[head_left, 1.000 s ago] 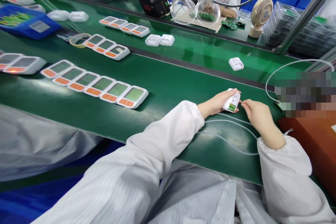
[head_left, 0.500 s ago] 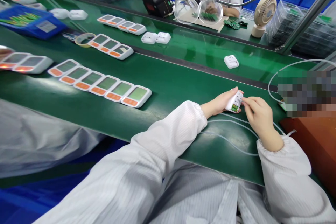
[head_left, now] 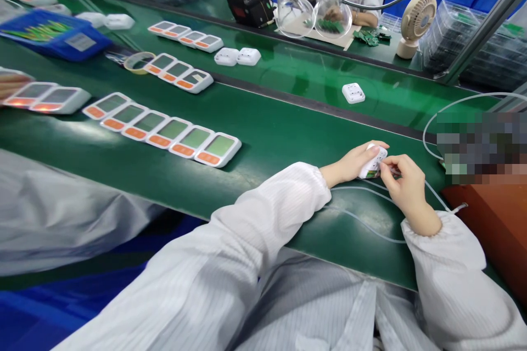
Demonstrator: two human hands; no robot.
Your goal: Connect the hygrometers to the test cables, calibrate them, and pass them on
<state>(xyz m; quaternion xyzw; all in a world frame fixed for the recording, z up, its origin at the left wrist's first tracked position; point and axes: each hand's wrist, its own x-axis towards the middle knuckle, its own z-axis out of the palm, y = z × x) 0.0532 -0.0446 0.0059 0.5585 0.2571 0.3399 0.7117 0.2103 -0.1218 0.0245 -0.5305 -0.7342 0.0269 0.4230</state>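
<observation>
My left hand (head_left: 352, 163) grips a small white device (head_left: 374, 162) on the green conveyor belt (head_left: 272, 137), its fingers curled round the casing. My right hand (head_left: 401, 181) is closed in a pinch against the device's right end, where a bit of green shows inside. Both hands rest on the belt's near edge, over thin clear tubing (head_left: 362, 214). A row of several white devices with green screens and orange bars (head_left: 164, 132) lies on the belt to the left.
More screen devices (head_left: 179, 72) and white casings (head_left: 353, 92) lie farther along the belt. A blue tray (head_left: 57, 38) sits at the left, a small fan (head_left: 414, 22) at the back. Another person works across the line behind round magnifiers (head_left: 313, 16). A brown box (head_left: 494, 225) stands at right.
The white device has tipped lower toward the belt in my left hand. My right hand has closed in onto its end. The items on the belt have shifted along it.
</observation>
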